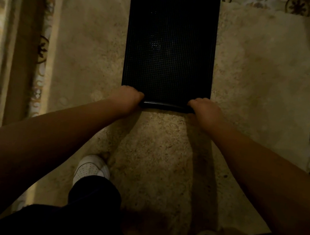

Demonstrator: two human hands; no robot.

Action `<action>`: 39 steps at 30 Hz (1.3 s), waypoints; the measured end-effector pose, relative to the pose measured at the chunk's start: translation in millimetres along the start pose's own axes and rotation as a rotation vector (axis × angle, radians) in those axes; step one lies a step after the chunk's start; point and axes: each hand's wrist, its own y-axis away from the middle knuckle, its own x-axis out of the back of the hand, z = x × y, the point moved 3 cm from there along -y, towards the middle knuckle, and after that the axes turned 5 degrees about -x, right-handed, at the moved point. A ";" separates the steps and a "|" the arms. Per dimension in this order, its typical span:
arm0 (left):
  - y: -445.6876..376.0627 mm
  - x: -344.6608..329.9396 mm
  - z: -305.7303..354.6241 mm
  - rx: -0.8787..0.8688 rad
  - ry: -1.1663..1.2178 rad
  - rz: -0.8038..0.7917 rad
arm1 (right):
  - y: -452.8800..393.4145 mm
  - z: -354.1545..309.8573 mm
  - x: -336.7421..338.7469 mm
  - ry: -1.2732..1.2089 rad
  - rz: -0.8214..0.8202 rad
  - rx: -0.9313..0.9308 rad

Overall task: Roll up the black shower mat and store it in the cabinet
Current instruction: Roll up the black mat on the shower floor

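Observation:
The black shower mat [170, 46] lies flat on a beige stone floor, a dark rectangle with a fine grid texture. Its near edge is curled up into a small roll between my two hands. My left hand [128, 98] grips the near left corner of the mat. My right hand [203, 109] grips the near right corner. Both sets of fingers are curled over the rolled edge. The far end of the mat reaches a band of patterned tiles. No cabinet shows in this view.
Patterned tile borders [43, 49] run along the left, right and top of the stone floor [254, 71]. A frame or threshold [25, 41] stands at the far left. My white shoe [91, 168] and dark trousers are at the bottom.

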 end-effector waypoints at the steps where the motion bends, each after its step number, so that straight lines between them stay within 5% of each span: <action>1: 0.1 1.9 -2.3 -0.004 0.033 -0.004 | -2.4 2.1 2.6 -0.018 -0.022 0.011; 9: 3.8 0.7 -7.8 -0.018 0.134 -0.054 | -20.5 3.8 17.6 -0.119 -0.207 -0.004; 22: 11.9 8.8 -9.0 -0.031 0.061 0.089 | -32.9 8.1 22.2 -0.339 -0.223 -0.172; 27: 16.6 2.8 -3.3 -0.043 -0.151 0.134 | -24.8 4.5 21.0 -0.320 -0.069 -0.195; 39: 15.9 -6.6 2.1 -0.029 -0.252 0.092 | 0.9 -11.9 1.0 -0.120 0.177 -0.091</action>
